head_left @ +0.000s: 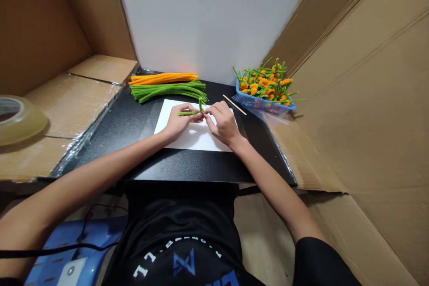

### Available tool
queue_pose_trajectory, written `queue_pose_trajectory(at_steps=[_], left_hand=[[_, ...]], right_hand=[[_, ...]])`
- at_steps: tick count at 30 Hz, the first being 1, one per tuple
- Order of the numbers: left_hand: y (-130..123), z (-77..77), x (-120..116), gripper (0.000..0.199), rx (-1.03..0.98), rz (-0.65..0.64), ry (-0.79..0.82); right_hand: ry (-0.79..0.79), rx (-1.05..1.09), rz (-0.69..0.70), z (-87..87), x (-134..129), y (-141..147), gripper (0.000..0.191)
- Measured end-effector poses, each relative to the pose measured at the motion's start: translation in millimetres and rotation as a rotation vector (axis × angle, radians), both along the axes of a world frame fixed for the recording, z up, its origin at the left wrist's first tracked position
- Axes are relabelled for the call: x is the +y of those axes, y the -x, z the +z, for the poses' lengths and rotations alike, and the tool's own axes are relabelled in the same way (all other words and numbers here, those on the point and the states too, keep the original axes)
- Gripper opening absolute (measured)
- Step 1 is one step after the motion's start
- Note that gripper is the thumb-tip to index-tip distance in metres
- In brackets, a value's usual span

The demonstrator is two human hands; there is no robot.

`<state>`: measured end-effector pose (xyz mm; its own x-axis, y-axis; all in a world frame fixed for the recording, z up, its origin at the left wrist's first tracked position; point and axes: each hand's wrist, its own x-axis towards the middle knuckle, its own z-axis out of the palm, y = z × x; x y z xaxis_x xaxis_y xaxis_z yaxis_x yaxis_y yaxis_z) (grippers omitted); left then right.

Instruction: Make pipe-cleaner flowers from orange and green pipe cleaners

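Note:
Above a white sheet of paper [187,141], my left hand [181,121] is closed on a bent green pipe cleaner [187,113]. One end of it points left and another sticks upward. My right hand [223,121] meets it from the right, thumb and fingers pinched close to the stem's bend. A small bit of orange shows between the two hands, mostly hidden by the fingers. Just behind the hands lie a bundle of green pipe cleaners [167,91] and a bundle of orange pipe cleaners [164,78].
A blue basket [264,103] at the back right holds several orange-and-green pipe cleaner pieces. A thin wooden stick [234,104] lies beside it on the black table [187,165]. Cardboard walls [368,98] flank the table. A large tape roll [23,120] sits at left.

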<state>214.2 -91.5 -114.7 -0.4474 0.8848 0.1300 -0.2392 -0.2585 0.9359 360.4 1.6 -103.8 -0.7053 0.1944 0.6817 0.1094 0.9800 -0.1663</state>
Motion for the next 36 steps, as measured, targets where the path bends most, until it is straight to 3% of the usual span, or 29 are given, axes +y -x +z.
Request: queue_pose_trajectory(at_steps=[3,8,11,14,18,24,31,36], left_hand=[[-4.7,1.2,-3.9,0.036,0.105,0.051,-0.047],[-3.8,-5.5,-7.1,0.022,0.284,0.169,-0.107],[1.5,-8.9,-7.6,0.016,0.399,0.178,-0.094],[5.0,-10.0,-7.0,0.012,0.481,0.176,-0.101],[3.3,-9.4,-6.2,0.015,0.507,0.186,-0.130],[-2.7,-5.1,-6.7,0.032,0.363,0.125,-0.091],[-5.0,-0.3,-2.1,0.047,0.187,0.054,-0.068],[-3.8,-1.5,-0.6,0.049,0.215,0.051,-0.095]], right_hand=[[0.215,0.052,-0.029,0.9,-3.9,3.6,0.011],[0.887,0.101,0.051,2.2,-2.7,10.2,0.021],[1.284,0.051,0.125,5.4,0.0,9.4,0.024],[1.527,-0.001,0.169,8.5,1.8,6.8,0.024],[1.417,0.067,0.149,7.2,3.4,7.6,0.029],[1.249,0.102,0.118,2.0,5.4,10.0,0.035],[0.741,0.119,0.003,6.2,2.8,4.6,0.023],[0.648,0.111,-0.004,5.8,3.1,4.0,0.018]])
